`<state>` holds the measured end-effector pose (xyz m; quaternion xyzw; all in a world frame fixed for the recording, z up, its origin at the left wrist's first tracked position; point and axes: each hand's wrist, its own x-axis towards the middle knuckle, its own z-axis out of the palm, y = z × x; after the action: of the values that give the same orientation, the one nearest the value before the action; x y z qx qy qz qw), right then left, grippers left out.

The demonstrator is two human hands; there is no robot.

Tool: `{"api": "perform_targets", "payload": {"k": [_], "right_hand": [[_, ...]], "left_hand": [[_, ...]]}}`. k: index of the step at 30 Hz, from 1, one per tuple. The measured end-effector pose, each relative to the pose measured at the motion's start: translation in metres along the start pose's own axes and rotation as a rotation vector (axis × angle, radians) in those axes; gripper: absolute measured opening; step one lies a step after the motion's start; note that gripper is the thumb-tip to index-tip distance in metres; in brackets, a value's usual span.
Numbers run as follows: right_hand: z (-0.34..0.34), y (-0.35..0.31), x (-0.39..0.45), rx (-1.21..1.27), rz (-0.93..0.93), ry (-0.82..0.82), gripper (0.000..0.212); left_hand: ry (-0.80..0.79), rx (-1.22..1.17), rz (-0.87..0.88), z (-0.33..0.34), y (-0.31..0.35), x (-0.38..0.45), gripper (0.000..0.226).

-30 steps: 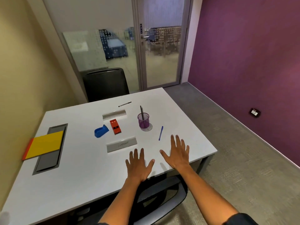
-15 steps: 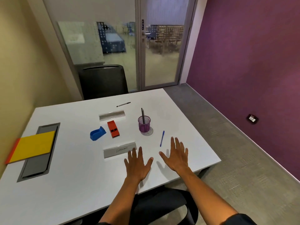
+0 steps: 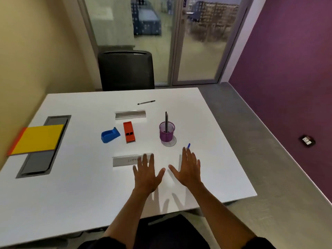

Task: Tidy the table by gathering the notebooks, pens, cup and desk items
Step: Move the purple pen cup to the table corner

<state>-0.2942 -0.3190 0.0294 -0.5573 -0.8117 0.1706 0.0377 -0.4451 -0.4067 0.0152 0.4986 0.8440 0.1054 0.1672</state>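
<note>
Both palms face down over the white rectangular table point(image 3: 71, 203), fingers spread, gripping nothing. The left hand point(image 3: 146, 174) overlaps the grey nameplate strip point(image 3: 124, 161); the right hand point(image 3: 188, 169) hides most of the blue pen point(image 3: 188, 145). Beyond stand the purple mesh cup point(image 3: 167, 133) with two dark pens, the orange stapler point(image 3: 129, 132), the blue plastic holder point(image 3: 110, 134), and, far left, the yellow notebook point(image 3: 38, 139). Farthest lies the loose black pen point(image 3: 146, 102)
</note>
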Motion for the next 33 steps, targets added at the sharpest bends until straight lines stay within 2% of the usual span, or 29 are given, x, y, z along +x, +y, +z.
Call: {"api": "perform_targets", "payload": {"k": [3, 10, 14, 21, 24, 27, 33], "right_hand": [[0.0, 0.012, 0.027, 0.011, -0.033, -0.03, 0.097], [0.01, 0.034, 0.103, 0.033, -0.094, -0.125, 0.099], [0.016, 0.035, 0.139, 0.049, -0.143, -0.123, 0.101], [0.023, 0.025, 0.195, 0.235, -0.151, -0.048, 0.108], [0.028, 0.024, 0.217, 0.318, -0.138, -0.11, 0.112], [0.037, 0.023, 0.235, 0.428, -0.123, -0.186, 0.108], [0.058, 0.014, 0.257, 0.662, -0.073, -0.162, 0.088]], "left_hand": [[0.033, 0.043, -0.037, 0.003, 0.008, 0.017, 0.082], [0.014, -0.019, -0.162, 0.015, 0.028, 0.067, 0.081], [0.008, -0.036, -0.188, 0.024, 0.032, 0.089, 0.081], [0.02, -0.008, -0.189, 0.034, 0.033, 0.137, 0.082], [0.03, -0.026, -0.18, 0.036, 0.035, 0.155, 0.081], [0.06, -0.041, -0.166, 0.04, 0.034, 0.166, 0.079], [0.072, -0.005, -0.137, 0.045, 0.028, 0.174, 0.079]]}}
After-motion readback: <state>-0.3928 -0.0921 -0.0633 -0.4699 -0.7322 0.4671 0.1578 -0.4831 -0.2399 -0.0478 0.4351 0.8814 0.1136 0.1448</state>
